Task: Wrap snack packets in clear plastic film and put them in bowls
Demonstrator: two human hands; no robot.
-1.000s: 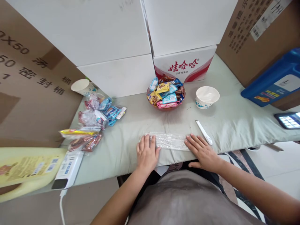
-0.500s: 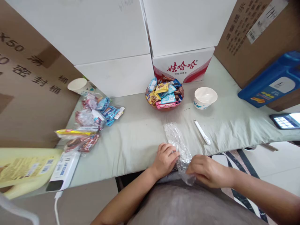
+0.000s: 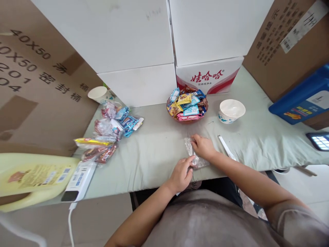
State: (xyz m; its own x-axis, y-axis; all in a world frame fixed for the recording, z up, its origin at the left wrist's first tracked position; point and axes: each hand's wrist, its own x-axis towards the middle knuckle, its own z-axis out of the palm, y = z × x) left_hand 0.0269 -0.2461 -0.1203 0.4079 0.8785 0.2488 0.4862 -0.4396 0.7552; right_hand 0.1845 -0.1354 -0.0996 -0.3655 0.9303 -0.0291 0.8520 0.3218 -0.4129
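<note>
A crinkled sheet of clear plastic, perhaps a bag, lies on the cloth-covered surface close to its front edge. My left hand is closed at its left side, thumb and finger pressed on the plastic. My right hand reaches across the far part, its fingertips pinched at the upper edge. Beyond my hands stands a bowl heaped with wrapped snacks. To the right of my right hand lies a white utility knife, partly behind my forearm.
A paper bowl stands at right, another at back left. Packaged snacks lie at left near a power strip and a yellow jug. White boxes line the back. A blue bottle and phone are at right.
My right hand has moved from the plastic's near end to its far end. The plastic now lies folded shorter under my hands. The whole view has shifted slightly.
</note>
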